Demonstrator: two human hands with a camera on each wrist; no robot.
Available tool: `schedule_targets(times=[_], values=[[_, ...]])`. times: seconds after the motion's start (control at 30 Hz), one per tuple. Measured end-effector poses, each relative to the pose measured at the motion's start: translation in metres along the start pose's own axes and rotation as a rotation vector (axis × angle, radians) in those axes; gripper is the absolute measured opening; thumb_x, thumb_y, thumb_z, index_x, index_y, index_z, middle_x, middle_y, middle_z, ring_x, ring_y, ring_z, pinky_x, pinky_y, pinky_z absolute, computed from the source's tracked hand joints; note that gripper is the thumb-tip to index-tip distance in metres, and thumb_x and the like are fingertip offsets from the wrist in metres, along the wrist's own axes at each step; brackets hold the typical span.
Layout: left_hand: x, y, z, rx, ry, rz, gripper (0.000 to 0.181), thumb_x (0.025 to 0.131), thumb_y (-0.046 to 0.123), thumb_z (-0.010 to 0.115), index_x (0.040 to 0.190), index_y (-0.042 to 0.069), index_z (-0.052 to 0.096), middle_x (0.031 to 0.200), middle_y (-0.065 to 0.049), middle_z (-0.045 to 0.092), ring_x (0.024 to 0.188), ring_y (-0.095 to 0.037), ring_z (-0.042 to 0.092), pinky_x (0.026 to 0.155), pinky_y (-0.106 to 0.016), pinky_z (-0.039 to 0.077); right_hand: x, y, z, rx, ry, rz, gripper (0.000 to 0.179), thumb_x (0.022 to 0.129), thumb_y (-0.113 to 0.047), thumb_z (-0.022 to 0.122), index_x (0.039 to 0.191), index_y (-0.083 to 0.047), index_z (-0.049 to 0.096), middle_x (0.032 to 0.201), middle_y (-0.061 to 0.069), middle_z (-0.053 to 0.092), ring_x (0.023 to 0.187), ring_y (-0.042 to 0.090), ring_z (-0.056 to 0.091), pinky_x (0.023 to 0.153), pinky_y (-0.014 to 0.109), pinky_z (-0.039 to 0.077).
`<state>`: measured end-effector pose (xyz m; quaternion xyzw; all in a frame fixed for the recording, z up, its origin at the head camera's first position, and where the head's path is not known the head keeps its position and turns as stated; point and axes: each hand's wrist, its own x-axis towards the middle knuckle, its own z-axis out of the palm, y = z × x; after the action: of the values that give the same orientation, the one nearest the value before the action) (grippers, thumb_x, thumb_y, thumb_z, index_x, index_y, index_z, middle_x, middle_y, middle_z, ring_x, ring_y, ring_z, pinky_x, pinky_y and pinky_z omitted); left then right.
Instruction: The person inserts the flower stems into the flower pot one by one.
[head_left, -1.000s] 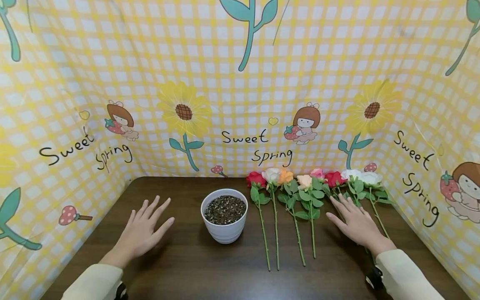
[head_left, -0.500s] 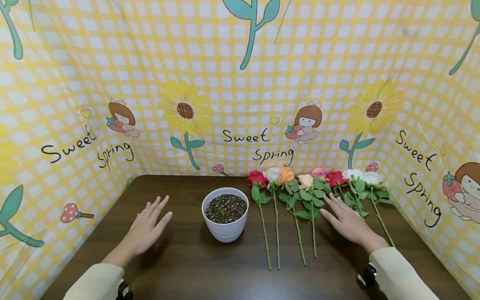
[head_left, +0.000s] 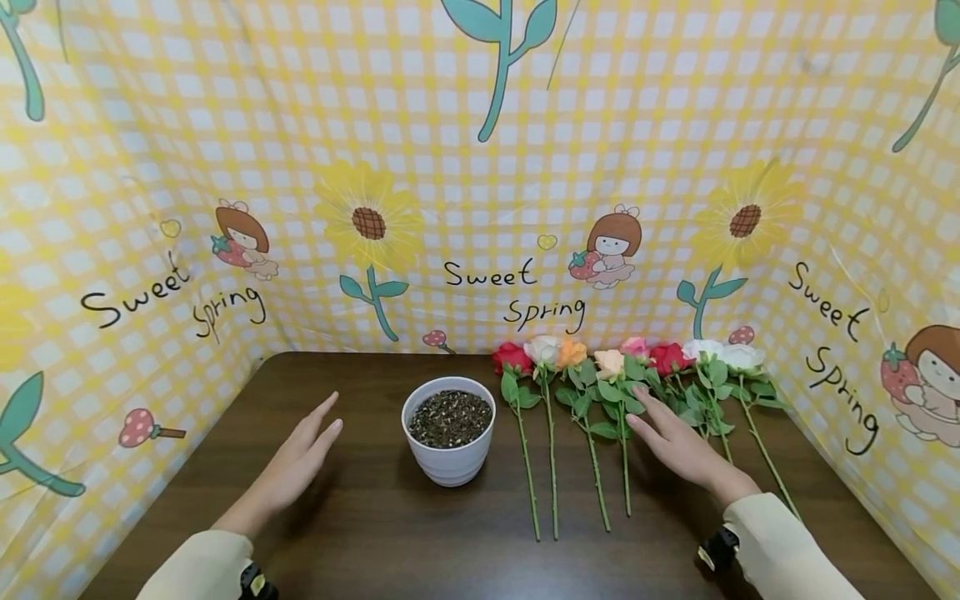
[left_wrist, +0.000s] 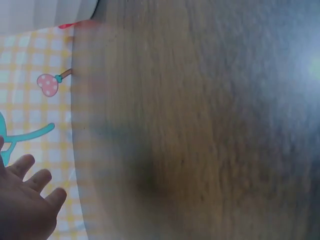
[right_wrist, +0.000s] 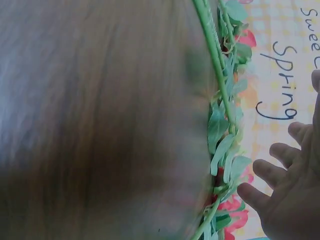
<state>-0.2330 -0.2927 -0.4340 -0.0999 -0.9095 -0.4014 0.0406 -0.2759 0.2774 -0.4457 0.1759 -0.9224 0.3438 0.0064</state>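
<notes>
A white ribbed pot [head_left: 452, 467] filled with dark speckled soil [head_left: 450, 419] stands near the middle of the table. To its left hovers my left hand [head_left: 294, 468], fingers straight and holding nothing; its spread fingers also show in the left wrist view, where the pot's side [left_wrist: 42, 14] fills the top left corner. My right hand [head_left: 681, 450] is held over the roses, fingers extended and grasping nothing. Beside and beneath it lie several long-stemmed roses, among them a peach rose [head_left: 610, 364], a red rose [head_left: 670, 358] and a white rose [head_left: 742, 357].
Left of these lie another red rose [head_left: 513, 358], a whitish rose [head_left: 542, 350] and an orange rose [head_left: 572, 353], stems toward me. The dark wooden table [head_left: 360, 533] meets a yellow checked cloth [head_left: 480, 183] at the back and both sides.
Both hands have turned more edge-on, palms toward each other. The right hand has shifted left across the roses, and the left hand slightly right. Pot and roses stay put.
</notes>
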Motion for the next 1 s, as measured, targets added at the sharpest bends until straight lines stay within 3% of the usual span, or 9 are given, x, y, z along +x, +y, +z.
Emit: schedule_targets(times=[0.2,0.4,0.7,1.0], values=[[-0.001,0.009,0.008,-0.016,0.026,0.016,0.062,0.109,0.048,0.033,0.162,0.02,0.018,0.158,-0.024,0.03,0.141,-0.048,0.027,0.104,-0.073,0.03,0.005,-0.011,0.008,0.031,-0.005,-0.017,0.07,0.107,-0.05,0.04,0.161,-0.012,0.019,0.162,0.022,0.02,0.146,0.044,0.019,0.112,0.068,0.023],[0.001,0.014,0.02,-0.052,0.012,0.037,0.06,0.109,0.046,0.034,0.161,0.019,0.021,0.154,-0.024,0.036,0.139,-0.047,0.033,0.107,-0.07,0.031,0.008,-0.021,0.016,0.012,-0.001,-0.034,0.068,0.107,-0.05,0.041,0.16,-0.011,0.024,0.159,0.023,0.027,0.144,0.045,0.025,0.11,0.069,0.027],[0.006,0.021,0.028,-0.161,0.002,0.031,0.056,0.111,0.04,0.034,0.16,0.017,0.024,0.152,-0.026,0.039,0.129,-0.043,0.049,0.098,-0.058,0.048,0.02,-0.03,0.028,0.026,0.011,-0.096,0.065,0.107,-0.046,0.042,0.159,-0.009,0.027,0.16,0.021,0.027,0.145,0.043,0.023,0.113,0.066,0.024],[0.011,0.027,0.036,-0.248,-0.015,-0.016,0.056,0.111,0.041,0.034,0.16,0.016,0.023,0.153,-0.027,0.037,0.13,-0.044,0.049,0.099,-0.056,0.049,0.032,-0.045,0.04,0.058,-0.016,-0.091,0.067,0.105,-0.051,0.045,0.159,-0.016,0.028,0.16,0.018,0.03,0.145,0.038,0.028,0.113,0.064,0.028]])
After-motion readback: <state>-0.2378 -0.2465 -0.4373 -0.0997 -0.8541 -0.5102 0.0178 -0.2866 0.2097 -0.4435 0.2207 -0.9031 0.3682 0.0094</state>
